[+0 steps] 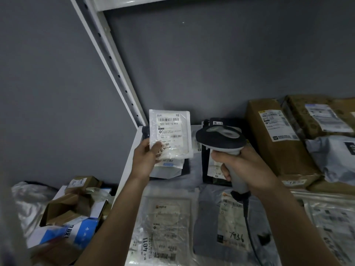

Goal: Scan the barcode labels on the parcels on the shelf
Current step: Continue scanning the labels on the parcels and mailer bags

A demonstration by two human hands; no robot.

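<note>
My left hand pinches the lower left corner of a small white plastic parcel and holds it upright above the shelf, its barcode label facing me. My right hand grips the handle of a grey and black barcode scanner, whose head sits just right of the parcel and points away from me. A black cable hangs from the scanner's handle over the parcels below.
The white shelf carries flat plastic mailers, a grey bag marked 7936 and brown cartons at the right. A metal upright stands at the back left. Boxes and bags are heaped lower left.
</note>
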